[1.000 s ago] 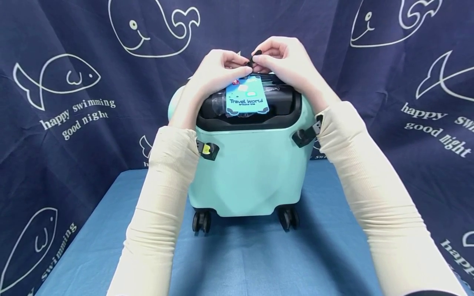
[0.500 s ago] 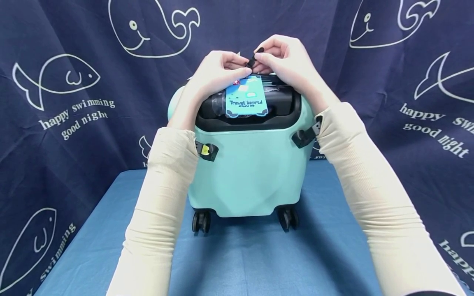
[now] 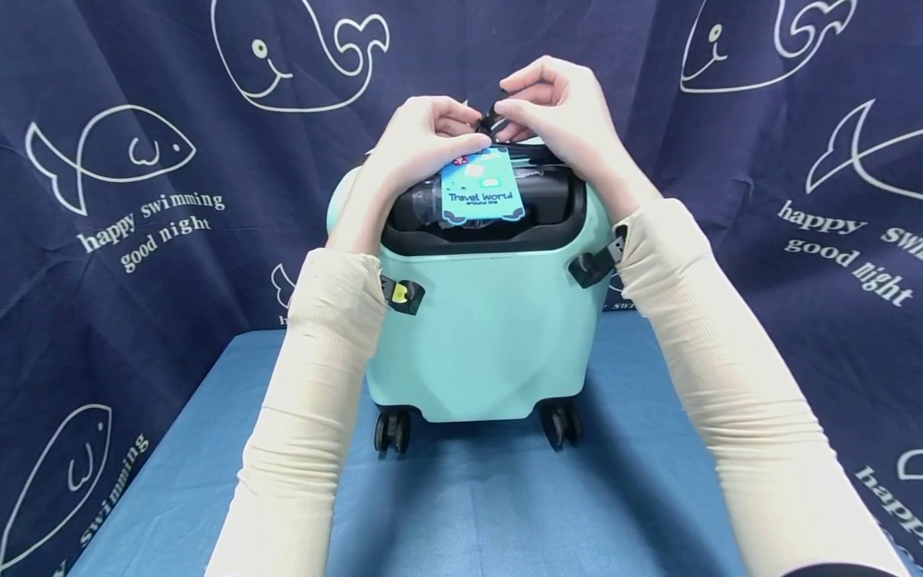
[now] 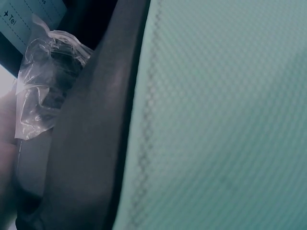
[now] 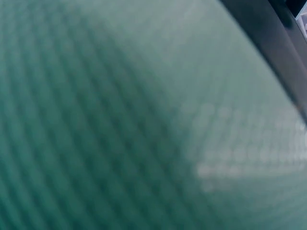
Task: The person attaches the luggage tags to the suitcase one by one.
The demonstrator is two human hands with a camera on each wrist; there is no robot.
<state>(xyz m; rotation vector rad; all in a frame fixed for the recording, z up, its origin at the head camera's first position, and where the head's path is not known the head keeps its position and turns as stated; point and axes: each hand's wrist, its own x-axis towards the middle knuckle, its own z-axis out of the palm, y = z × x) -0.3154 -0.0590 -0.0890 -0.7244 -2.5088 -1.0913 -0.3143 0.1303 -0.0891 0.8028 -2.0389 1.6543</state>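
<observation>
A mint-green suitcase [image 3: 483, 336] stands upright on its wheels in the head view. From the black handle area at its top hangs a blue luggage tag [image 3: 481, 188] printed "Travel World". Just above the tag, a thin black strap [image 3: 490, 120] runs between the two hands. My left hand [image 3: 425, 140] pinches its lower part between thumb and fingers, close to the handle. At the strap's upper end is my right hand [image 3: 566, 108], thumb against the strap; some of its fingers hide the tip. The left wrist view catches the tag [image 4: 24, 21] edge, lettered "Tel".
Clear plastic wrap [image 4: 45, 86] covers part of the black handle. A blue cloth [image 3: 461, 497] lies under the suitcase, and a navy curtain [image 3: 173, 264] with white fish drawings hangs behind. The right wrist view holds mostly blurred green shell [image 5: 120, 120].
My right hand has moved slightly up and away from the left one, and its fingers have spread a little. The left hand stays nearly still; the tag has barely shifted.
</observation>
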